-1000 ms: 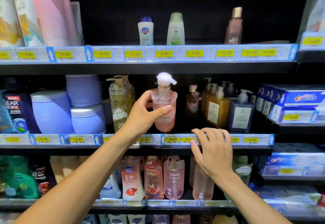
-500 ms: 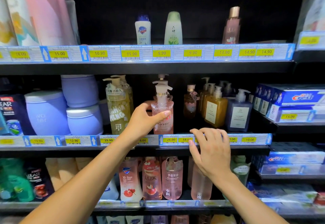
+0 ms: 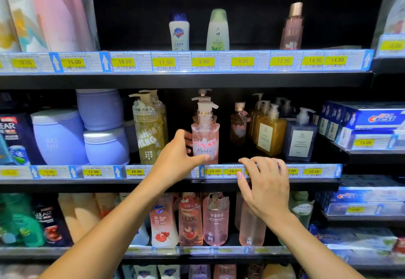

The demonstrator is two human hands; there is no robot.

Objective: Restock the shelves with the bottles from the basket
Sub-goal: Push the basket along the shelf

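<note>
A pink pump bottle [image 3: 205, 140] with a white pump stands upright on the middle shelf [image 3: 271, 182], in front of two more of the same kind. My left hand [image 3: 178, 158] holds it low down, thumb across its front near the base and fingers round its left side. My right hand [image 3: 264, 185] rests with fingertips on the middle shelf's price strip, to the right of the bottle, holding nothing. The basket is not in view.
Beside the pink bottle stand a yellow-green pump bottle [image 3: 149, 132] on the left and a small amber bottle [image 3: 238, 125] on the right. Lilac tubs [image 3: 59, 136], amber and blue pump bottles [image 3: 300, 136] and toothpaste boxes [image 3: 363, 119] fill the row. The top shelf [image 3: 197, 79] holds three small bottles.
My left hand lowered the pink bottle from the air and pushed it back onto the middle shelf, where it now stands in line. My right hand stayed on the shelf edge.
</note>
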